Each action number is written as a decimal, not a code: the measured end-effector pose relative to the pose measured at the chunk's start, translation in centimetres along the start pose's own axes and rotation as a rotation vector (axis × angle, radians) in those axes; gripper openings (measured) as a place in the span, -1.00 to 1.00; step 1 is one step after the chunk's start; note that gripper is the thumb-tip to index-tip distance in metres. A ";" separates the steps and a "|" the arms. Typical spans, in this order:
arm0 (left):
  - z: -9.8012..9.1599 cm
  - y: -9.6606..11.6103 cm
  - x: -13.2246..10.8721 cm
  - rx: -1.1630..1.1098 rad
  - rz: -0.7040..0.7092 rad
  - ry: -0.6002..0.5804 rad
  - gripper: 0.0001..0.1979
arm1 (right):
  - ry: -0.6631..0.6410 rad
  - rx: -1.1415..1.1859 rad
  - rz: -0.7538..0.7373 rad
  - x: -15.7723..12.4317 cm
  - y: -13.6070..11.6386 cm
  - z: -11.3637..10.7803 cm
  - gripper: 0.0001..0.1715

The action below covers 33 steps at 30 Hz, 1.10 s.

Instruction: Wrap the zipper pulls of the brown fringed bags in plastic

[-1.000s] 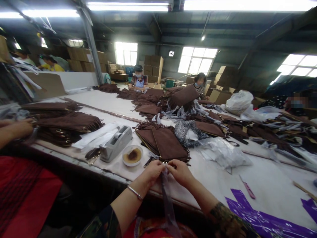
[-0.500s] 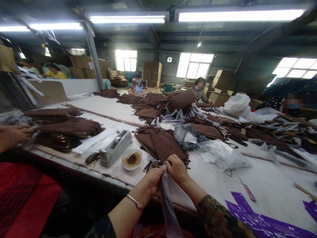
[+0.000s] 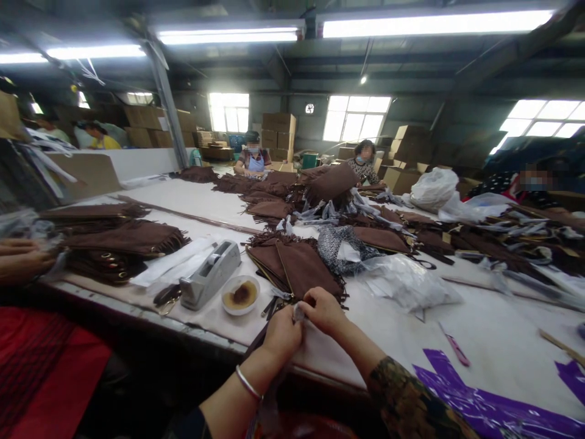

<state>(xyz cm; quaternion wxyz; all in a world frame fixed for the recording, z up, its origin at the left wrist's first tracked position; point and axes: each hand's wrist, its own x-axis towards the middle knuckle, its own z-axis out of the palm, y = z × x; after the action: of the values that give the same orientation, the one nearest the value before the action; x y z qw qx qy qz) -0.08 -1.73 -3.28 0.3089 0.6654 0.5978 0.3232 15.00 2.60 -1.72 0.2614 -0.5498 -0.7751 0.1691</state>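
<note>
Near the table's front edge my left hand (image 3: 282, 332) is closed on a clear plastic sleeve (image 3: 298, 312), with a dark strap running down beneath the hand. My right hand (image 3: 324, 310) pinches the same sleeve from the right, its fingertips close to my left hand. Just beyond both hands lies a brown fringed bag (image 3: 301, 268) with a gold zipper. Left of them are a small white dish (image 3: 241, 295) with a yellow-brown content and a grey tape dispenser (image 3: 210, 274).
Brown bags (image 3: 123, 238) are stacked at the left beside another person's hands (image 3: 22, 261). To the right lie a clear plastic bag (image 3: 406, 283), a pink cutter (image 3: 457, 350) and purple plastic (image 3: 484, 396). Other people sit across the table.
My left hand has turned, knuckles more upward, and the long plastic that hung below the hands is now mostly hidden. A dark strap shows beside my left hand. The view has shifted slightly.
</note>
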 end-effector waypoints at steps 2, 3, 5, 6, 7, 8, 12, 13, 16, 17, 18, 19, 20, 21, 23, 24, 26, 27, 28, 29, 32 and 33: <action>0.0 -0.1 0.0 0.010 0.027 -0.004 -0.85 | -0.034 -0.062 -0.001 0.2 -0.3 0.0 -0.89; 0.0 -0.2 0.0 -0.016 0.023 -0.015 -0.85 | -0.048 -0.101 -0.024 0.2 -0.5 0.0 -0.90; 0.2 -0.4 0.2 -0.141 -0.053 -0.063 -0.88 | -0.049 -0.205 -0.088 0.5 -0.7 0.0 -0.93; 0.4 -0.5 0.3 -0.247 -0.131 -0.102 -0.83 | -0.038 -0.266 -0.113 0.6 -0.9 0.0 -0.93; 0.5 -0.6 0.4 -0.373 -0.227 -0.148 -0.75 | -0.027 -0.326 -0.128 0.7 -1.0 0.0 -0.92; 0.7 -0.7 0.4 -0.499 -0.327 -0.196 -0.66 | -0.020 -0.378 -0.132 0.8 -1.0 0.1 -0.90; 0.6 -0.8 0.5 -0.776 -0.482 -0.295 -0.46 | -0.041 -0.477 -0.109 1.0 -0.8 0.5 -0.85; 0.4 -0.8 0.4 -0.780 -0.484 -0.305 -0.45 | -0.043 -0.480 -0.110 1.0 -0.5 0.6 -0.86; -0.7 -0.7 0.0 -0.755 -0.524 -0.380 -0.47 | -0.030 -0.468 -0.118 1.1 0.4 0.4 -0.89; -1.1 -0.7 -0.3 -0.743 -0.539 -0.410 -0.48 | -0.025 -0.455 -0.119 1.1 0.7 0.3 -0.89; -1.5 -0.7 -0.6 -0.732 -0.543 -0.433 -0.50 | -0.023 -0.440 -0.115 1.2 1.0 0.1 -0.89; -1.9 -0.6 -1.0 -0.722 -0.540 -0.452 -0.51 | -0.024 -0.423 -0.106 1.3 1.2 -0.1 -0.89; -2.2 -0.7 -1.4 -0.707 -0.533 -0.465 -0.51 | -0.026 -0.406 -0.094 1.3 1.5 -0.2 -0.88; -2.5 -0.7 -1.9 -0.684 -0.522 -0.469 -0.50 | -0.029 -0.392 -0.081 1.4 1.7 -0.3 -0.87; -3.0 -1.0 -3.0 -0.605 -0.501 -0.475 -0.47 | -0.036 -0.366 -0.057 1.5 2.1 -0.3 -0.86; -3.2 -1.2 -3.5 -0.555 -0.493 -0.478 -0.45 | -0.042 -0.353 -0.049 1.5 2.3 -0.3 -0.85; -3.6 -1.6 -4.2 -0.465 -0.468 -0.481 -0.40 | -0.049 -0.326 -0.034 1.5 2.6 0.0 -0.86; -3.8 -1.7 -4.3 -0.436 -0.454 -0.491 -0.37 | -0.051 -0.312 -0.029 1.5 2.7 0.0 -0.86; -4.0 -1.8 -4.2 -0.424 -0.446 -0.503 -0.35 | -0.051 -0.300 -0.026 1.5 2.8 0.1 -0.86; -4.1 -1.7 -3.9 -0.436 -0.449 -0.513 -0.35 | -0.049 -0.288 -0.024 1.6 2.8 0.1 -0.85; -4.1 -1.1 -1.9 -0.628 -0.536 -0.539 -0.38 | -0.040 -0.260 -0.033 1.8 2.8 0.0 -0.84; -3.8 -0.8 -1.0 -0.704 -0.580 -0.546 -0.39 | -0.037 -0.253 -0.039 1.9 2.8 -0.1 -0.84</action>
<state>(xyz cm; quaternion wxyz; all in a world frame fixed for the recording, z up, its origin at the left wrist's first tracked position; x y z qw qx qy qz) -3.64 -2.57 -1.67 0.7346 0.3886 0.5105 0.2208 16.64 5.32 -2.78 0.1788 -0.5601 -0.8054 0.0752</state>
